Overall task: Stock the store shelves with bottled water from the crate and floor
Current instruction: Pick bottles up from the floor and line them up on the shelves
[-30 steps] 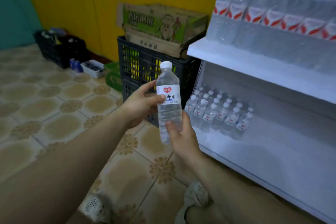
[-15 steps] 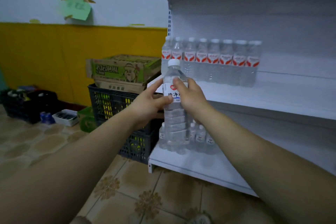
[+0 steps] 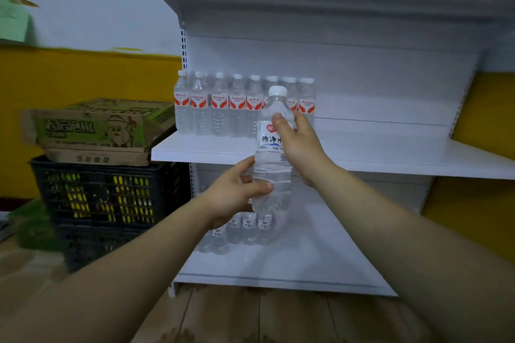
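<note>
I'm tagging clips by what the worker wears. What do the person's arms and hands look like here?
The left hand and right hand are bare: no gloves, rings or watch show. The left arm and right arm are uncovered right to the picture's edge, with no sleeve, band or marking in view.

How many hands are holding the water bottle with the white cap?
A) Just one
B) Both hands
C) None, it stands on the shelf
B: the left hand grips the lower part of the water bottle, and the right hand grips it at the label, in the air in front of the middle shelf.
</note>
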`<state>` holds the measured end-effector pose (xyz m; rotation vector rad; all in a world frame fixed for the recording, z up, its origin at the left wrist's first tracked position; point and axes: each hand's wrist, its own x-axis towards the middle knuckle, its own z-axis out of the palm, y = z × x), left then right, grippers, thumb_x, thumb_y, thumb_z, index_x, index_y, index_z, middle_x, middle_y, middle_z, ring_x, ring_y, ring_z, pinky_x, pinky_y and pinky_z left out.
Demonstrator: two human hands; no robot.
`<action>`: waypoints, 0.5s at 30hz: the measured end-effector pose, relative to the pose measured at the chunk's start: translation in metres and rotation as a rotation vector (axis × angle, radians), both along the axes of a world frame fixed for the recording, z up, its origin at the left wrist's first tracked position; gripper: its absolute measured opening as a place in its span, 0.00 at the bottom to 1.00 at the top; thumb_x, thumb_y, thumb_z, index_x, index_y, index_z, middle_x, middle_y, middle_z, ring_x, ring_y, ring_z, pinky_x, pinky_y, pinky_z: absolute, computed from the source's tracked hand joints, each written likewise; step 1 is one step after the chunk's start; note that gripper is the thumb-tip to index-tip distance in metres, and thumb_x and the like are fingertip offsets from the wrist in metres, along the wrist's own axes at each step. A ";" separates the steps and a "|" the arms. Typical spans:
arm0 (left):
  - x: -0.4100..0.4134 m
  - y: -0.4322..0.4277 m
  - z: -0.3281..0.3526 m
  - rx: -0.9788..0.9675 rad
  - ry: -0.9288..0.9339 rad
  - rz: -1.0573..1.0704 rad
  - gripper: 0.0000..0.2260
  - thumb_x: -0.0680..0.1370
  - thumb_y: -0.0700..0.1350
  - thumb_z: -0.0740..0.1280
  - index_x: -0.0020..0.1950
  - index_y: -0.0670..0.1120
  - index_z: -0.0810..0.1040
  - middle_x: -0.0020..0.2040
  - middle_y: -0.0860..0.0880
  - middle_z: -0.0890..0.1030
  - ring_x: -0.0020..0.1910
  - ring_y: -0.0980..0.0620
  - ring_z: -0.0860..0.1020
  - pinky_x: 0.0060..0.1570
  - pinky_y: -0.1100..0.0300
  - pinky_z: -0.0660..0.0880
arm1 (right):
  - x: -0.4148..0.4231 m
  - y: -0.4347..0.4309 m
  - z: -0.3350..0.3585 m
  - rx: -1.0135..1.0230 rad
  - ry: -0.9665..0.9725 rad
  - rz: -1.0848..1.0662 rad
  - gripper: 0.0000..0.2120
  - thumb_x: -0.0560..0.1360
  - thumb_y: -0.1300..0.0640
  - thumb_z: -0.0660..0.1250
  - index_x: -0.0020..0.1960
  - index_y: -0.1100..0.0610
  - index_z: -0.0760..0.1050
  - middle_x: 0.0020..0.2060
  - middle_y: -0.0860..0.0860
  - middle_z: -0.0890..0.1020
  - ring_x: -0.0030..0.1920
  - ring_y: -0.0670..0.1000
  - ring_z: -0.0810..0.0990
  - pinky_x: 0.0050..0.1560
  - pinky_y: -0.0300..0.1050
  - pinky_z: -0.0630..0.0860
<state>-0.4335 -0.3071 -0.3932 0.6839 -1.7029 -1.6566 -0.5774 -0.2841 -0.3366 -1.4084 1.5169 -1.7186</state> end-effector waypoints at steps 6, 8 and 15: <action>-0.026 0.009 -0.002 -0.026 0.008 -0.052 0.25 0.75 0.33 0.68 0.69 0.52 0.71 0.55 0.41 0.83 0.53 0.42 0.82 0.53 0.44 0.79 | -0.030 0.029 -0.001 0.006 0.003 -0.043 0.21 0.79 0.47 0.63 0.71 0.48 0.66 0.53 0.48 0.82 0.50 0.47 0.83 0.53 0.47 0.80; -0.035 0.011 -0.005 -0.022 0.005 -0.072 0.25 0.75 0.34 0.69 0.69 0.52 0.71 0.56 0.40 0.82 0.54 0.41 0.82 0.56 0.40 0.77 | -0.040 0.035 -0.003 0.011 -0.011 -0.047 0.20 0.80 0.49 0.63 0.71 0.49 0.67 0.50 0.46 0.82 0.48 0.46 0.83 0.51 0.45 0.80; -0.066 0.015 -0.016 -0.024 0.005 -0.109 0.26 0.75 0.33 0.69 0.69 0.52 0.72 0.56 0.38 0.81 0.53 0.42 0.81 0.51 0.48 0.79 | -0.071 0.049 -0.012 0.061 -0.010 -0.070 0.19 0.79 0.48 0.65 0.68 0.48 0.67 0.53 0.49 0.82 0.49 0.47 0.83 0.52 0.49 0.81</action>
